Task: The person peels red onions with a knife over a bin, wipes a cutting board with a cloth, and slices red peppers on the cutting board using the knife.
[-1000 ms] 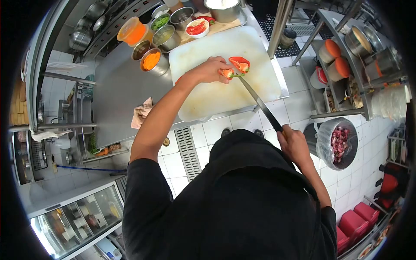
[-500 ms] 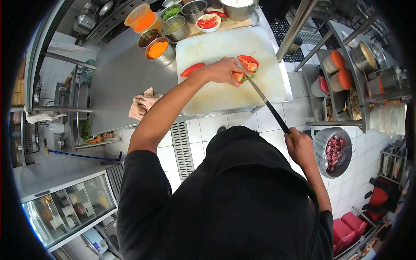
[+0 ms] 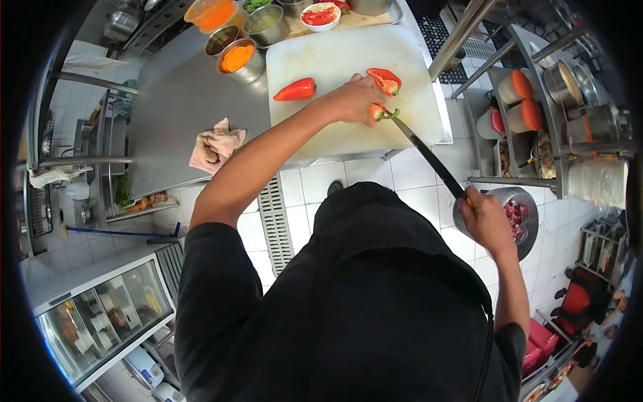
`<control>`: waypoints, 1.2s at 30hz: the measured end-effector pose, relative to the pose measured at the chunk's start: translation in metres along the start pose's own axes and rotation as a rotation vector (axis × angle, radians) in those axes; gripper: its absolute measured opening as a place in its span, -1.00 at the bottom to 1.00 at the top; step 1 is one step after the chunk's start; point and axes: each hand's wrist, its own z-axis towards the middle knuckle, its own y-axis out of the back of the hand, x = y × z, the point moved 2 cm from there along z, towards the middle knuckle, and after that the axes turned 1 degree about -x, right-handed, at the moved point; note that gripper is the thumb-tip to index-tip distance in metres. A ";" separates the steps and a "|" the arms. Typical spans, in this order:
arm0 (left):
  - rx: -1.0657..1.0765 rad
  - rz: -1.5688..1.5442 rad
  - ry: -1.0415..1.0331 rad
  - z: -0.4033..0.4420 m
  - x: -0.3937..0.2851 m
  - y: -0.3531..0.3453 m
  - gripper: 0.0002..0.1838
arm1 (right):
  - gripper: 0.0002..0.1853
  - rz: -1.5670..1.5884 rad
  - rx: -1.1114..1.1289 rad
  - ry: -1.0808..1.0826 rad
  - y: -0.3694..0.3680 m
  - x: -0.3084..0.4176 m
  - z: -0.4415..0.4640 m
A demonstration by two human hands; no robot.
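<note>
On the white cutting board (image 3: pixel 335 53), my left hand (image 3: pixel 360 100) is closed on a red pepper piece (image 3: pixel 377 112) with a green stem. An opened pepper half (image 3: pixel 385 80), pale inside, lies just beyond my fingers. Another red pepper (image 3: pixel 295 90) rests at the board's left side. My right hand (image 3: pixel 487 218) grips the handle of a long knife (image 3: pixel 429 157). The blade's tip is beside the stem of the held piece.
Behind the board stand a bowl of red strips (image 3: pixel 320 17), a metal cup of orange pieces (image 3: pixel 240 60) and an orange tub (image 3: pixel 213 15). A cloth (image 3: pixel 218 145) lies left on the metal table. A lined bin (image 3: pixel 526 224) is at right.
The view has shifted, and the red pepper at left now shows fully. The knife's handle and my right hand have moved right; the tip stays beside the stemmed piece in my left hand.
</note>
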 end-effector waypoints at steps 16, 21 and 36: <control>-0.131 -0.115 -0.031 -0.003 0.010 -0.010 -0.28 | -0.74 0.415 0.269 -0.263 -0.003 -0.015 0.013; -0.178 -0.086 -0.061 -0.005 0.008 -0.012 -0.27 | -0.68 0.448 0.325 -0.296 -0.002 -0.008 0.018; -0.243 -0.104 -0.046 -0.013 0.015 -0.018 -0.30 | -0.66 0.839 0.514 -0.426 -0.033 -0.036 0.023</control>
